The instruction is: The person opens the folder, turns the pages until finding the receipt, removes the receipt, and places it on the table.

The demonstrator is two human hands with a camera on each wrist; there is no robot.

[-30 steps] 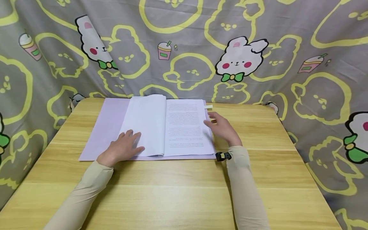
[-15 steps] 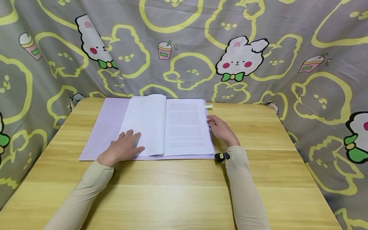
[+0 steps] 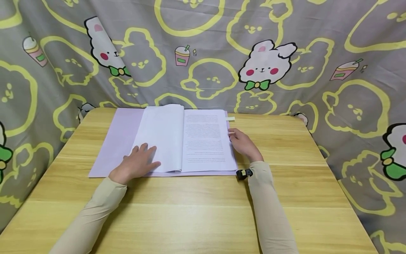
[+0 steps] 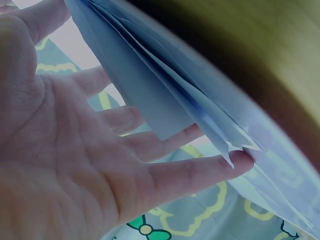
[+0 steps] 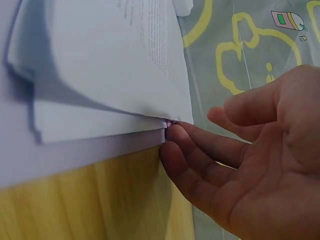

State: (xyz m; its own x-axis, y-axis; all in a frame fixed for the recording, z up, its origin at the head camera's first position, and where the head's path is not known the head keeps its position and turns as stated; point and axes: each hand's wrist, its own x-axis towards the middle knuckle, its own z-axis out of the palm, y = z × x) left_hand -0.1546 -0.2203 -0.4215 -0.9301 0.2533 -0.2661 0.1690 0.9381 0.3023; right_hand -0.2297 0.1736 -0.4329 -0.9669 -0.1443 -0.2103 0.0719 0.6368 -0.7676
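Head view, left hand (image 3: 134, 165) on one blank page (image 3: 163, 130), right hand (image 3: 245, 144) touching one printed page (image 3: 204, 141), grips unclosed

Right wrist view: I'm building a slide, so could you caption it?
Right hand with fingertips at the edge of printed pages over a wooden table.

Counter (image 3: 203, 218): light wood grain, far corners rounded.
Curtain (image 3: 209, 21): grey with yellow outlines, from 9 o'clock through 12 to 3.
Rabbit print (image 3: 264, 67): white, green bow, between 1 and 2 o'clock.
Cup print (image 3: 182, 56): pink, between 11 and 12.
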